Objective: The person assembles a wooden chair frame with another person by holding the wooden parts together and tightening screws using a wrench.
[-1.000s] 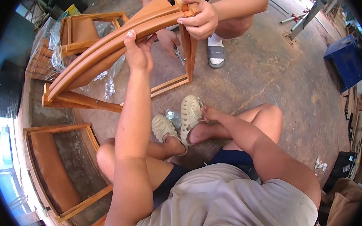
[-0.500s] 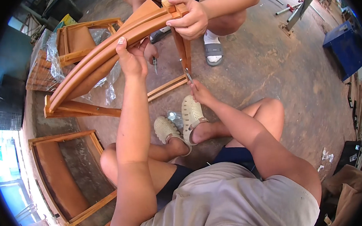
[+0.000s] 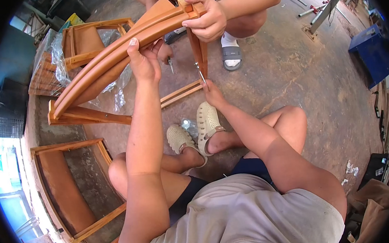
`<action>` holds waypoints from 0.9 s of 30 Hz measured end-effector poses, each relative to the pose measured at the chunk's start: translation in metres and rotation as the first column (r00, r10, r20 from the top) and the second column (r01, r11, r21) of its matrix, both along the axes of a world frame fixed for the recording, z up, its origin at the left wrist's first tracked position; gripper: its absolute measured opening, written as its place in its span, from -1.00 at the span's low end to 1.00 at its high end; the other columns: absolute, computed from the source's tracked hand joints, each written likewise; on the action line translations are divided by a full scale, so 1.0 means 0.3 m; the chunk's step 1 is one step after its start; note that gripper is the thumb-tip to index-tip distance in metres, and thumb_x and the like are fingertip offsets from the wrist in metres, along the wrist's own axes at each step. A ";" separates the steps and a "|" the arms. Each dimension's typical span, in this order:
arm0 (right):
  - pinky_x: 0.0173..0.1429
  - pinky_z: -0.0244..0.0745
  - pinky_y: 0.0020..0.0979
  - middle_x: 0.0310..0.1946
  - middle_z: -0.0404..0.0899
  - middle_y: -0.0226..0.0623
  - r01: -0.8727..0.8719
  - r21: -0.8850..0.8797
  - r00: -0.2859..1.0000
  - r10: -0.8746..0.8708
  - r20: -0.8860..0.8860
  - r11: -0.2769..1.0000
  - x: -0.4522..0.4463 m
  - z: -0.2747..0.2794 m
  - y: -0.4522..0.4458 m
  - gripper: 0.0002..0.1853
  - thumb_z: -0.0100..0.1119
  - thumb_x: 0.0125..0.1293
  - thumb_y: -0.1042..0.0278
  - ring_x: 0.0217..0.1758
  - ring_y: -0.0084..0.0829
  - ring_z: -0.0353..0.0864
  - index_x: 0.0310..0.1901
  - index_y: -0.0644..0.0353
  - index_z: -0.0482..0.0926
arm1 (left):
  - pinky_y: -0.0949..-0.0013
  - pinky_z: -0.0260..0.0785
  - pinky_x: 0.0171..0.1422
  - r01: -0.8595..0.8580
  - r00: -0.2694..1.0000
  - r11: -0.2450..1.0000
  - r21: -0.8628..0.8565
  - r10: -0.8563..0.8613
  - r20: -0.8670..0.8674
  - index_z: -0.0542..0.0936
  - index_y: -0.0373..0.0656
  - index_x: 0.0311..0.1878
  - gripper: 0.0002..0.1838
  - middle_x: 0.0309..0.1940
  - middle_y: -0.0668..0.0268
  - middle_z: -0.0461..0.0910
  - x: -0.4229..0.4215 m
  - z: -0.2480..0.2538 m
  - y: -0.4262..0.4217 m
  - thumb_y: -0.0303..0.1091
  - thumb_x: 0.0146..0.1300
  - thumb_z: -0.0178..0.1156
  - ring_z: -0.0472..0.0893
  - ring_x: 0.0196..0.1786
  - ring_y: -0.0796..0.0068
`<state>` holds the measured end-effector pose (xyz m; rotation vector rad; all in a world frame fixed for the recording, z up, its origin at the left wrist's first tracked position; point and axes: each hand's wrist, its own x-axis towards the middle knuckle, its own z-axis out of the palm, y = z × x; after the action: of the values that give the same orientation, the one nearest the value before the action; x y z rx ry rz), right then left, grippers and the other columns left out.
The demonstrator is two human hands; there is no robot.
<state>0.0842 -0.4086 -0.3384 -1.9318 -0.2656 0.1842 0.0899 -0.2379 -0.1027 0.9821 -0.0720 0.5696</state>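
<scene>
A wooden chair frame (image 3: 86, 114) with a curved brown padded rail (image 3: 105, 67) is held up, tilted, in front of me. My left hand (image 3: 145, 64) grips that rail from below, its thumb on the front side and the fingers partly hidden behind. In my right hand (image 3: 213, 93) is a slim metal wrench (image 3: 201, 74), its tip against a bolt on the wooden leg (image 3: 201, 53). Another person's hand (image 3: 207, 19) holds the frame's upper corner. That person's other hand (image 3: 166, 51) holds a small metal-tipped tool (image 3: 170, 65) under the rail.
Another padded chair frame (image 3: 68, 189) lies at my left. Behind it, a further frame (image 3: 87, 38) rests with clear plastic wrap (image 3: 59, 63). A blue metal box (image 3: 372, 55) stands at the right. The other person's sandalled foot (image 3: 232, 55) is on the concrete floor.
My right hand has turned the wrench slightly, so it now lies closer along the leg. The other person's small tool has shifted slightly. My left hand keeps its grip.
</scene>
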 end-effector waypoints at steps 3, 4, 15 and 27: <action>0.09 0.37 -0.14 -0.11 0.50 0.15 -0.008 -0.009 1.000 0.008 -0.018 1.000 -0.003 0.037 0.003 -0.71 -0.21 0.48 0.23 0.03 0.07 0.50 0.00 0.23 0.41 | 0.12 0.37 0.15 -0.014 1.000 1.000 -0.008 0.014 -0.005 0.41 -0.19 0.15 -0.40 0.06 0.17 0.52 0.005 -0.005 0.002 0.07 0.19 0.07 0.52 0.05 0.26; 0.09 0.37 -0.14 -0.11 0.50 0.15 -0.009 -0.010 1.000 0.009 -0.016 1.000 -0.002 0.039 0.006 -0.71 -0.21 0.48 0.23 0.03 0.07 0.50 0.00 0.23 0.41 | 0.13 0.37 0.14 -0.031 0.999 0.999 -0.018 0.031 -0.012 0.41 -0.18 0.15 -0.41 0.05 0.17 0.52 0.006 -0.004 0.002 0.07 0.19 0.08 0.52 0.04 0.27; 0.12 0.37 -0.20 -0.10 0.54 0.02 0.012 -0.007 0.999 -0.012 -0.044 1.000 0.008 0.032 0.014 -0.71 -0.19 0.47 0.23 0.03 -0.02 0.52 0.02 0.18 0.45 | 0.17 0.39 0.12 -0.038 0.999 0.999 -0.021 0.038 -0.016 0.41 -0.17 0.14 -0.41 0.03 0.19 0.52 0.003 -0.001 0.000 0.07 0.18 0.09 0.52 0.02 0.29; 0.09 0.39 -0.24 -0.16 0.57 -0.04 0.029 0.054 1.000 -0.029 -0.004 0.998 0.030 -0.047 0.022 -0.71 -0.17 0.47 0.21 -0.01 -0.09 0.55 0.02 0.17 0.46 | 0.16 0.39 0.12 -0.021 1.000 1.000 -0.021 0.021 -0.012 0.40 -0.17 0.16 -0.40 0.05 0.18 0.51 0.002 -0.005 0.004 0.06 0.17 0.10 0.51 0.04 0.28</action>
<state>0.0931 -0.4021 -0.3525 -1.8807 -0.2385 0.1590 0.0905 -0.2366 -0.1041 0.9668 -0.0451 0.5827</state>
